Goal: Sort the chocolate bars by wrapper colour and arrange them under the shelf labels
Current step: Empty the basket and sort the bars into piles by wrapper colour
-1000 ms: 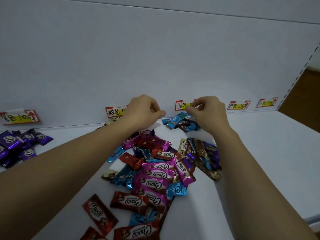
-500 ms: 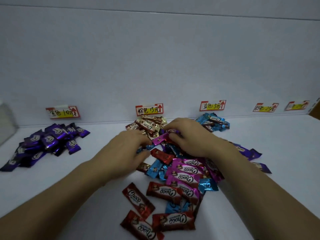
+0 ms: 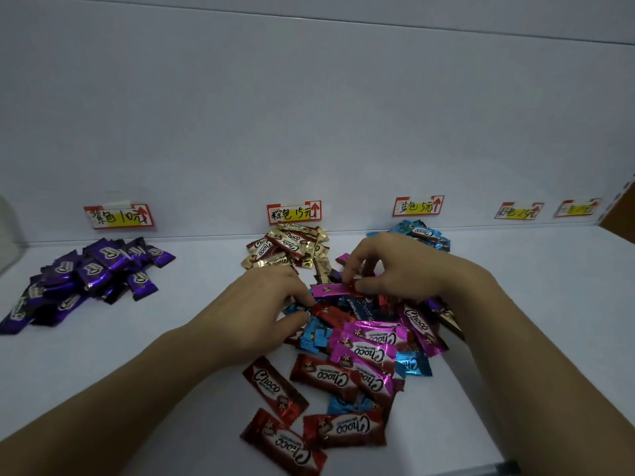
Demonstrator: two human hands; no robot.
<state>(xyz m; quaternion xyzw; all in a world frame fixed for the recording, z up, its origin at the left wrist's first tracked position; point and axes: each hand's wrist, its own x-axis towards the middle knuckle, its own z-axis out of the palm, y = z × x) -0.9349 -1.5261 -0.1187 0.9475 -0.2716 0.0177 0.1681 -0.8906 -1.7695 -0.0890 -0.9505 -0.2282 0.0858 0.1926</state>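
A mixed heap of chocolate bars [image 3: 364, 352] in pink, red and blue wrappers lies on the white shelf in front of me. My right hand [image 3: 402, 269] pinches a pink bar [image 3: 331, 289] at the heap's far edge. My left hand [image 3: 261, 310] rests on the heap's left side, fingers curled among blue and red bars; what it grips is hidden. Sorted piles sit at the back wall: purple bars [image 3: 86, 276] under the left label [image 3: 118, 216], gold and brown bars [image 3: 288, 249] under the middle label [image 3: 293, 211], blue bars [image 3: 419, 233] under the third label [image 3: 418, 205].
Two more labels [image 3: 519, 211] [image 3: 577, 207] hang at the back right with bare shelf below them. The shelf's front edge [image 3: 508, 467] runs at the lower right. A pale object [image 3: 8, 235] stands at the far left.
Both hands came back from the labels at the wall to the mixed heap. My right hand has taken a pink bar and lifted it a little; the view shifted left, showing the purple pile.
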